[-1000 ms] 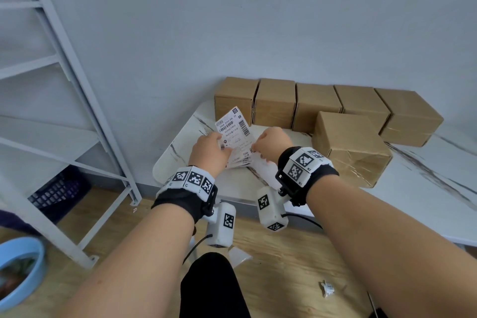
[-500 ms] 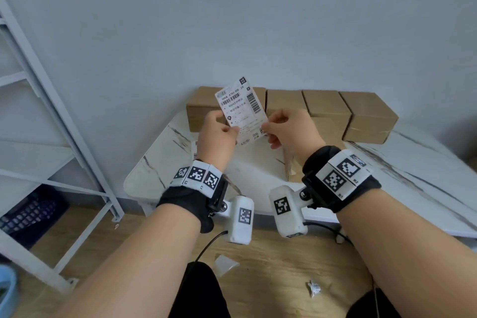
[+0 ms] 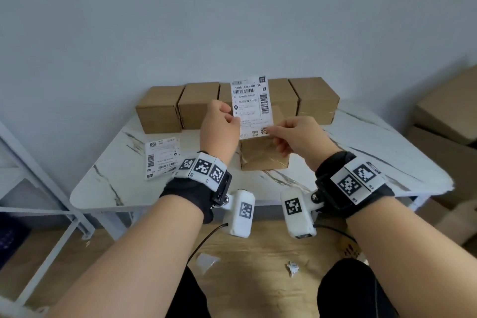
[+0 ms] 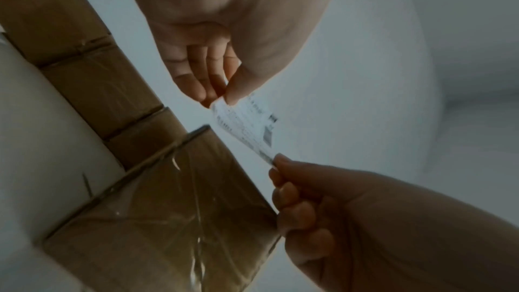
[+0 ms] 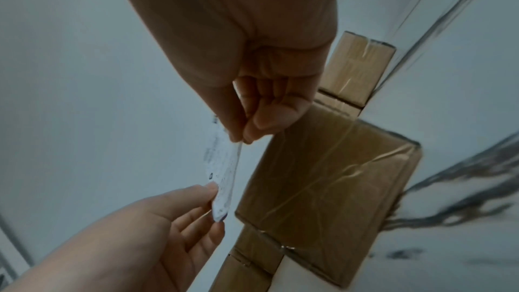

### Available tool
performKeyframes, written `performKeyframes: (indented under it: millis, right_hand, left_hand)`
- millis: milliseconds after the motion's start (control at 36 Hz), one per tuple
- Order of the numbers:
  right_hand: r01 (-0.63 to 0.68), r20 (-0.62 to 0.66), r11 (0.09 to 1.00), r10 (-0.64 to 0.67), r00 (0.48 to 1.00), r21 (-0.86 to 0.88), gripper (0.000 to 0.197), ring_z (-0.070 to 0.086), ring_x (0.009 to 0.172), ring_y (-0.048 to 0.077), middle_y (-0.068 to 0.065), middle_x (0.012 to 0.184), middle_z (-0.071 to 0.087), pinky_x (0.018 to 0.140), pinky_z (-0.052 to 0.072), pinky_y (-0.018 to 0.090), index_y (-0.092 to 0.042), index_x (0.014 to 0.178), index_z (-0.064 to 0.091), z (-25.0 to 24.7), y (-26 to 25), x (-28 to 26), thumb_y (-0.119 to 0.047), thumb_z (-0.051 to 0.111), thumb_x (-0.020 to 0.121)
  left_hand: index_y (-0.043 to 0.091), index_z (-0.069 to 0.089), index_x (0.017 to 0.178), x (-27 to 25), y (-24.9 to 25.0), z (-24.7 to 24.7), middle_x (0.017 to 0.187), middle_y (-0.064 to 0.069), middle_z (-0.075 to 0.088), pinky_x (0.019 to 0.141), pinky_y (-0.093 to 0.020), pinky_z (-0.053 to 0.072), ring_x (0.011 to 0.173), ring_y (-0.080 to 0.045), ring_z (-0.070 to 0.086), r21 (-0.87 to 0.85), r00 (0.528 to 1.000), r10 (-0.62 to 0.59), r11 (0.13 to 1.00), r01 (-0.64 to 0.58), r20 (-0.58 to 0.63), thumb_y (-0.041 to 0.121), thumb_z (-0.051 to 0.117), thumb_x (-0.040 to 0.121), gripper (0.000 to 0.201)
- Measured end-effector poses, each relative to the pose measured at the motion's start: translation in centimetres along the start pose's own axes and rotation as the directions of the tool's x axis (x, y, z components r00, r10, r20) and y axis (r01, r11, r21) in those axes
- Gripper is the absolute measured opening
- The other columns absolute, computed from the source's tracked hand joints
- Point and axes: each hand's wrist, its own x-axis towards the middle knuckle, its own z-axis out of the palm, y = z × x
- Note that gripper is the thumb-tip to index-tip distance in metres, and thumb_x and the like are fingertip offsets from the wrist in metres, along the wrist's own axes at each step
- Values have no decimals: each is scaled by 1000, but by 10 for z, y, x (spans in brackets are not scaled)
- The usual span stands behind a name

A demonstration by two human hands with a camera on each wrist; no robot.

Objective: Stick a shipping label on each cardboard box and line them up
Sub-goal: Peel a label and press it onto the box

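- Head view: both hands hold one shipping label [image 3: 251, 106] upright in the air, print towards the person, above the front cardboard box [image 3: 263, 152]. The left hand [image 3: 219, 126] pinches its left edge, and the right hand [image 3: 299, 137] pinches the lower right corner. This two-point hold probably keeps the sheet taut so the backing can be worked loose. Behind, a row of boxes [image 3: 196, 104] stands against the wall at the back of the counter [image 3: 387, 152], lined up but with no label showing on the faces in view. The front one sits forward, apart from them (likely the next to be labelled). Spare labels [image 3: 161, 157] lie flat on the counter's left part, within reach.
- Left wrist view: the left grip is closed on the label [image 4: 247, 125] between thumb and fingertips. The right hand's [image 4: 337, 208] curled fingers nip the opposite end. The taped box [image 4: 174, 214] lies just below.
- Right wrist view: the thumb and forefinger of the right hand [image 5: 252, 108] pinch the label's [image 5: 224, 174] edge, which looks slightly split there. I cannot tell whether peeling has begun.
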Motion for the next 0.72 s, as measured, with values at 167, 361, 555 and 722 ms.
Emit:
performKeyframes:
  millis: [167,361,555,722]
  right_hand:
    - [-30,-28,999,31,999,32,18,55,44,12,6,58,62,44,49,22,1,77,67,-14,10,-7,-12,67,89]
    - [-62,-42,992,67,997,108,19,58,47,18,11,62,64,49,55,26,7,84,68,-18,19,-7,-12,69,88]
    - [-67,-25,982,72,997,179,16,63,55,22,13,67,66,57,58,28,6,86,67,-15,20,-2,-9,65,90]
    - [-94,-4,969,97,995,230,14,61,54,24,14,65,63,54,57,27,5,82,65,-17,22,-3,-6,64,89]
  left_hand:
    - [16,61,102,-12,8,20,113,1,56,88,-19,35,110,-18,48,224,963,254,937,-268,91,13,62,87,15]
    - [14,70,96,-22,9,33,112,-1,64,83,-27,53,106,-17,59,199,920,317,910,-364,232,11,58,91,13]
    - [18,72,94,-17,3,33,107,2,66,83,-33,53,102,-16,59,205,917,337,902,-379,214,14,58,90,16]
    - [21,73,83,-17,4,33,95,7,68,72,-35,53,92,-13,59,250,898,375,869,-427,230,20,58,88,16]
